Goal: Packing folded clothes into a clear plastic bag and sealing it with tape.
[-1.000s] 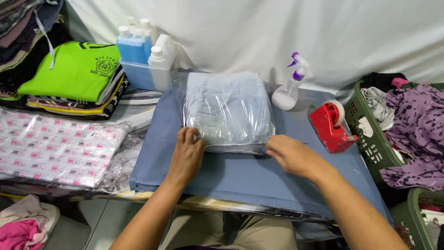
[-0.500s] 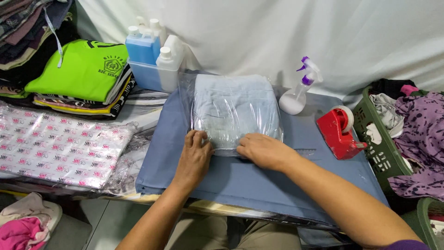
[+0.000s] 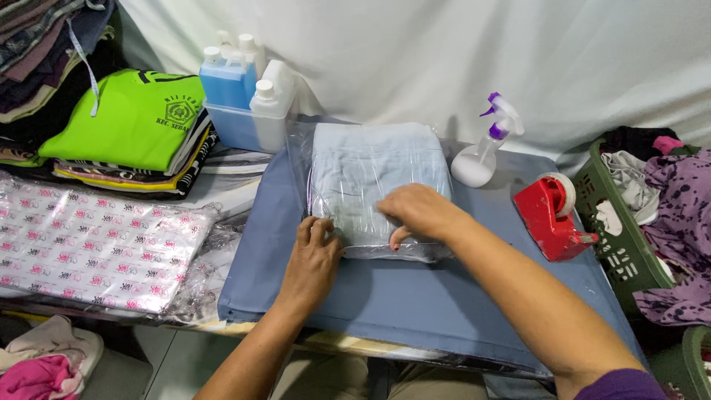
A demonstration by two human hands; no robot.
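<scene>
A folded pale blue garment in a clear plastic bag (image 3: pixel 374 167) lies on the blue padded board (image 3: pixel 415 296). My left hand (image 3: pixel 315 255) grips the bag's near left corner, fingers curled over its edge. My right hand (image 3: pixel 418 211) lies flat on top of the bag near its front edge, pressing down, fingers pointing left.
A red tape dispenser (image 3: pixel 552 215) and a spray bottle (image 3: pixel 485 152) stand to the right of the bag. Blue and white jugs (image 3: pixel 244 92) stand behind it. A green shirt on folded clothes (image 3: pixel 126 126) and patterned plastic bags (image 3: pixel 89 244) lie left. A green laundry basket (image 3: pixel 622 230) stands right.
My right hand has slid left from the bag's near right corner onto the middle of its top. My left hand has stayed at the near left corner.
</scene>
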